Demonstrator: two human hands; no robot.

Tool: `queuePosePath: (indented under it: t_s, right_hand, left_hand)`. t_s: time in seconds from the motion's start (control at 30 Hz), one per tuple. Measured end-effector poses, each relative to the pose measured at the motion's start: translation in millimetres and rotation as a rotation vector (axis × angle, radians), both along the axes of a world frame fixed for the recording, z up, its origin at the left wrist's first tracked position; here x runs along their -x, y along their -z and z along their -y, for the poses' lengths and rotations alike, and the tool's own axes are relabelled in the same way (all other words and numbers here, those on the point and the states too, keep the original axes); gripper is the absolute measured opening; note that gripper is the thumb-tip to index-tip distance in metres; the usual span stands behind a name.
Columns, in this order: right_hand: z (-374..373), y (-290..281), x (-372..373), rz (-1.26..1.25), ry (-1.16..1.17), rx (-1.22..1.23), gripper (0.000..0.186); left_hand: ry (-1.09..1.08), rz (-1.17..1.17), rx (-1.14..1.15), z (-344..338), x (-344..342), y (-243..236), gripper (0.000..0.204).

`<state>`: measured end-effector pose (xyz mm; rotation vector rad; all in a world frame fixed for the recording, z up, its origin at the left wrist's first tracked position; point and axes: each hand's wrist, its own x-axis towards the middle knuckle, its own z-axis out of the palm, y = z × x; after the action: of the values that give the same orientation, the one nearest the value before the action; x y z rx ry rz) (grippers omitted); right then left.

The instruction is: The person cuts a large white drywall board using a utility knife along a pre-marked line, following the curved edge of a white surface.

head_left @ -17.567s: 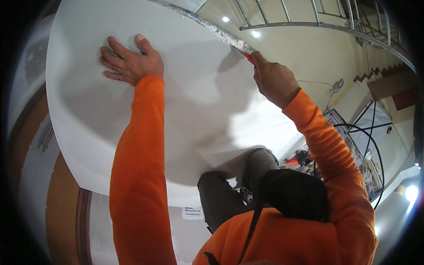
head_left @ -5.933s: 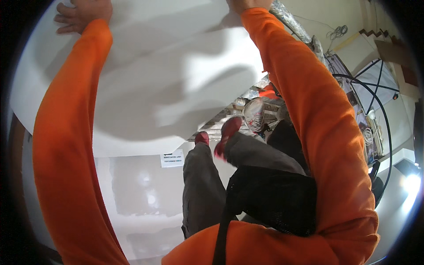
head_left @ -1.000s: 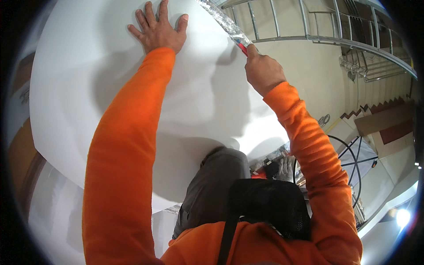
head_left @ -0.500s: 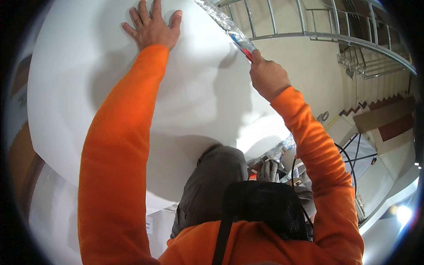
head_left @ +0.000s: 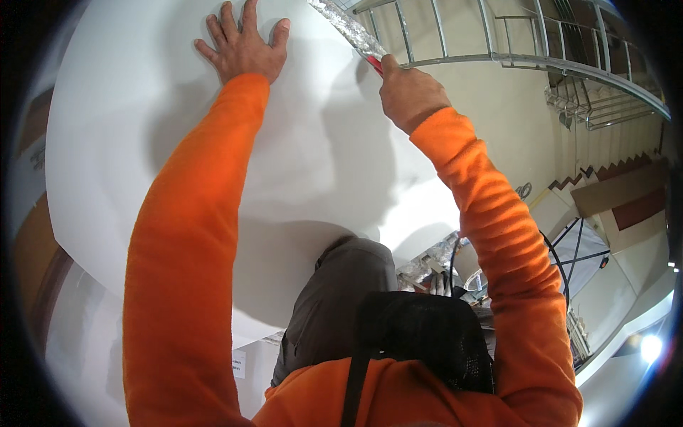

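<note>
A large smooth white sheet point(head_left: 299, 178) spreads under both my hands. My left hand point(head_left: 249, 50) lies flat on its upper part, fingers spread. At the sheet's right edge my right hand point(head_left: 413, 92) is closed round a slim red-handled tool point(head_left: 375, 65). The tool's far end meets the edge beside a plaster-spattered plank point(head_left: 348, 30); whether it has a blade cannot be made out. My fist covers most of the handle.
A metal ladder point(head_left: 491, 57) lies across the upper right, beyond the beige floor point(head_left: 484, 107). Below my right arm are a white bucket point(head_left: 469, 267) and cluttered tools. A brown board point(head_left: 619, 186) and a grey crossed-frame panel point(head_left: 580, 249) are at the right.
My right hand has slid up and left along the sheet's edge, taking the red-handled tool with it. The left hand stays spread in nearly the same spot.
</note>
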<state>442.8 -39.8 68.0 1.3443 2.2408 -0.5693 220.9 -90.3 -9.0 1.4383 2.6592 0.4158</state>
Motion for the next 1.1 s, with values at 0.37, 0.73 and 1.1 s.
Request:
queuePosePath:
  t_s: [0.37,0.73,1.1]
  right_hand:
    - [58.5,-9.5,-111.0,0.033,0.093,0.059,0.026]
    - [-45.6,5.2,26.7,0.059,-0.181,0.133,0.026]
    - [-46.5,-6.7,34.4,0.272,-0.261,0.277,0.029]
  left_hand:
    - [0.004,-0.091,0.02,12.3,15.2,21.9,0.071]
    - [0.025,-0.143,-0.02,5.3,18.9,31.2,0.072]
    - [0.019,-0.178,-0.034,4.6,20.4,37.9,0.072]
